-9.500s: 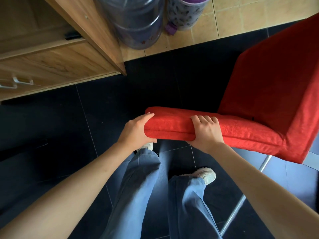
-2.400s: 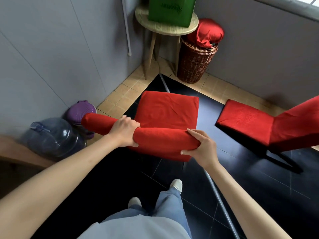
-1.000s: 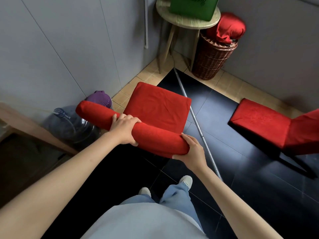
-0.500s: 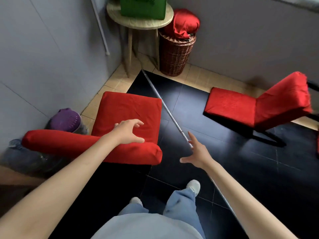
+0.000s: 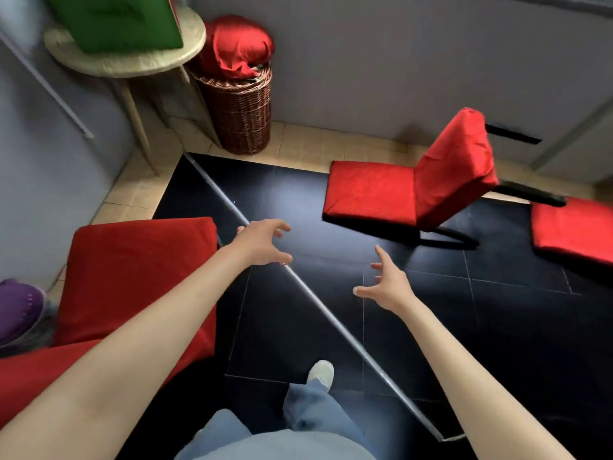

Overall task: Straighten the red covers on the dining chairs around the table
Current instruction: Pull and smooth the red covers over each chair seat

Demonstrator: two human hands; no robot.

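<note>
Black glossy floor tiles (image 5: 497,327) fill most of the head view, edged by a band of beige tiles along grey walls. In the upper left of the frame a round wooden side table (image 5: 139,63) carries a green box (image 5: 116,21), and just right of it a wicker basket (image 5: 240,107) holds a bundle of red cloth (image 5: 238,44). A thin metal bar (image 5: 318,307) runs diagonally across the dark floor, from near the basket to the lower middle.

At the left of the frame is one red-covered chair (image 5: 139,273), its seat cover lying fairly flat. A second red-covered chair (image 5: 414,187) stands at the centre right, near the far wall, and its backrest cover shows creases. Part of a third red seat (image 5: 574,230) enters at the right edge.

Both hands are empty. The left hand (image 5: 262,244) hovers just past the near chair's seat edge with fingers curled and spread; the right hand (image 5: 388,287) is open, fingers splayed, over bare floor. Neither touches any fabric.

By my reading, the person is between chairs, with the near one apparently dealt with. The next move probably calls for stepping toward the centre-right chair, gripping its backrest cover at the top corners and tugging the wrinkles out.
</note>
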